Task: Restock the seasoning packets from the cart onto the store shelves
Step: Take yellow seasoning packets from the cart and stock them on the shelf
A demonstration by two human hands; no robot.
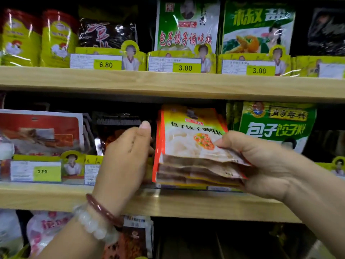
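While the stack of orange-edged seasoning packets (pixel 188 143) stood upright at the front of the middle shelf (pixel 168 204), both hands were engaged with it. The right hand (pixel 261 165) gripped the stack at its lower right corner, thumb curled over the front face and fingers hidden behind. The left hand (pixel 125 156) lay against the stack's left edge with its thumb raised; its fingers were hidden behind the packets, so whether they curled round the stack could not be determined. A red bangle (pixel 104 210) and a white bead bracelet (pixel 93 225) sat on the left wrist. Just right of the stack stood a green packet (pixel 276 124); to the left lay a red-and-white packet (pixel 41 131) behind a yellow price tag marked 2.00 (pixel 46 171). The shelving was light wood. On the upper shelf (pixel 168 83), green-and-white packets (pixel 186 27) stood behind tags marked 6.80 (pixel 106 64) and 3.00 (pixel 185 68), with yellow pouches (pixel 37 40) at far left.
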